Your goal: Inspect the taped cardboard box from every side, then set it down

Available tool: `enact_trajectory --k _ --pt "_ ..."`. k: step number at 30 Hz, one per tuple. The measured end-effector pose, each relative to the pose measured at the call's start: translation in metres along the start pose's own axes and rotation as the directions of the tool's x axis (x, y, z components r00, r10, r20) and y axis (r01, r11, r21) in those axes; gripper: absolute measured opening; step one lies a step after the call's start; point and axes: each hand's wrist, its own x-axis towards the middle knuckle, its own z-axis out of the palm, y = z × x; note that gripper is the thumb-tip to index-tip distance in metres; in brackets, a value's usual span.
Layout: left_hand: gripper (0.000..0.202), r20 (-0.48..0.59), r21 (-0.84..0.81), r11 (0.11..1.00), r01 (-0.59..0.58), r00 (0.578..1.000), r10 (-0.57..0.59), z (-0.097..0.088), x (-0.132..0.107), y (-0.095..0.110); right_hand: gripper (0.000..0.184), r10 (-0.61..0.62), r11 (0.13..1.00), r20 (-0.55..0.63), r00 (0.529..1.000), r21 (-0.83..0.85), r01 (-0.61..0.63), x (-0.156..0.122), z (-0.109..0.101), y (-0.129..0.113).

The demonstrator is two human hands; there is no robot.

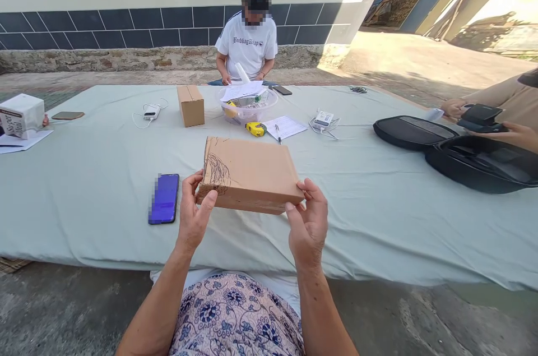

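Observation:
A brown cardboard box (256, 171) with dark scribbled pen lines near its left end is held between my two hands above the table's near half. My left hand (195, 213) grips its left end, thumb on the near side and fingers round the far side. At the right end, my right hand (310, 218) closes on the near corner, thumb below and fingers on the edge. A phone (163, 199) with a lit blue screen lies flat just left of my left hand. The box's underside is hidden.
Beyond the box are a tape measure (255, 129), a written sheet (288, 126) with a pen, a clear plastic basket (269, 102) and a smaller carton (190, 105). An open black case (483, 162) lies right, near a person holding a device. Another person sits opposite.

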Motion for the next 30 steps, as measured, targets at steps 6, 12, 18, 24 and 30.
enact_trajectory --k 6,12,18,24,30 --pt "0.032 -0.007 -0.04 0.999 -0.025 1.0 0.025 -0.002 0.0 0.002 0.041 0.026 0.999 -0.07 0.997 0.027 -0.024 0.001 0.003 -0.002" --pt "0.031 -0.054 -0.092 0.994 -0.066 0.997 0.062 0.0 0.001 -0.003 0.041 0.034 0.996 -0.104 0.994 0.088 -0.025 0.001 0.005 -0.007" --pt "0.039 -0.052 -0.123 0.99 -0.076 0.996 0.07 0.001 0.001 -0.004 0.05 0.04 0.991 -0.123 0.992 0.134 -0.023 0.001 0.003 -0.007" --pt "0.039 -0.04 -0.111 0.992 -0.053 0.998 0.049 0.001 0.003 -0.005 0.05 0.05 0.995 -0.126 0.991 0.096 -0.038 0.002 0.001 -0.005" --pt "0.029 -0.093 -0.204 0.964 0.168 0.977 -0.19 0.0 0.01 -0.012 0.042 -0.002 0.994 -0.033 0.999 0.106 0.005 -0.002 0.002 -0.009"
